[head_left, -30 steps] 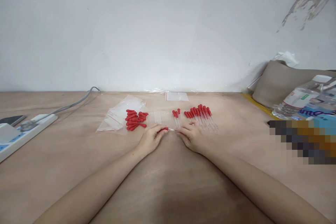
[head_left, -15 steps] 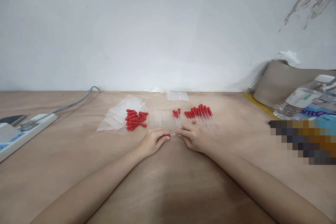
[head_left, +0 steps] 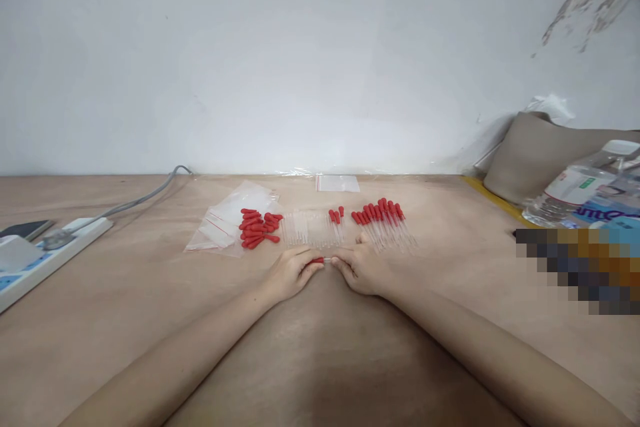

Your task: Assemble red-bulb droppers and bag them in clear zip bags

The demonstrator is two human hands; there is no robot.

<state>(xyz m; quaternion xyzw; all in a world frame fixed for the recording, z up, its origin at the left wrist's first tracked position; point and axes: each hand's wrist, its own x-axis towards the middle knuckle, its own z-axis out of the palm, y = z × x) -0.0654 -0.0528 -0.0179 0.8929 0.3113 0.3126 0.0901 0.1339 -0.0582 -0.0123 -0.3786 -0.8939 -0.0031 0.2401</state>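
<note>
If your right hand (head_left: 364, 270) tilts its pinched pipette tube (head_left: 328, 260), the dropper bulb (head_left: 318, 260) your left hand (head_left: 293, 273) pinches could slip.

The rubber bulbs (head_left: 254, 237) are red, the thin tubes (head_left: 302, 229) clear. The table (head_left: 130, 307) is light brown with faint streaks, the wall (head_left: 300, 60) pale grey, the power strip (head_left: 89, 232) white with blue.

Brown tabletop (head_left: 125, 307), loose red bulbs (head_left: 253, 237), clear tubes (head_left: 300, 230), red-topped droppers (head_left: 384, 212), plastic bags (head_left: 215, 230), white power strip (head_left: 65, 252)
</note>
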